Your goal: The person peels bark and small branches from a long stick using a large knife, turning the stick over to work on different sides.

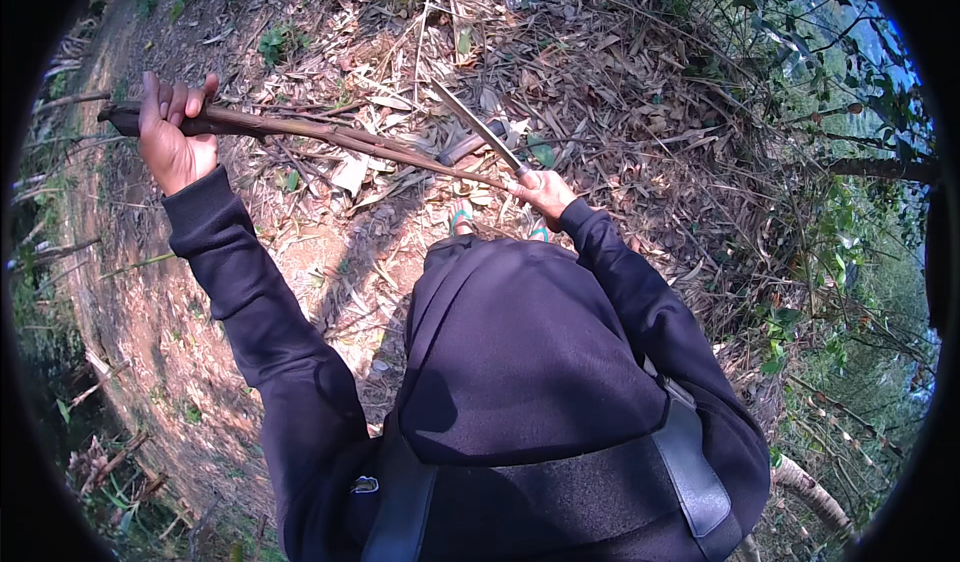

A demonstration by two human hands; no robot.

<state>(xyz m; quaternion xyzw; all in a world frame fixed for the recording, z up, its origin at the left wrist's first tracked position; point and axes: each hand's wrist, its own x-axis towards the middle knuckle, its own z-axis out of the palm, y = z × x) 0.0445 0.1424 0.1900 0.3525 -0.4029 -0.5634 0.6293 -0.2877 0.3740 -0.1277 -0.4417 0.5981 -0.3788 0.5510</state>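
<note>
A long brown stalk or branch (330,134), thick at the left and tapering to the right, lies across in front of me. My left hand (178,132) is closed around it near its thick dark end, arm stretched out. My right hand (545,194) is closed on the handle of a long-bladed knife (478,125); the blade points up and to the left, its handle mostly hidden in my fist. The stalk's thin end reaches my right hand; whether those fingers also pinch it I cannot tell. Beneath the blade lies a short brown piece with a dark end (470,149).
Dry leaves (640,112) and twigs cover the ground around my sandalled feet (461,214). Bare soil slopes off at the left. Leafy shrubs (850,252) and a thin branch (880,168) stand close on the right; a pale trunk (812,492) is at the lower right.
</note>
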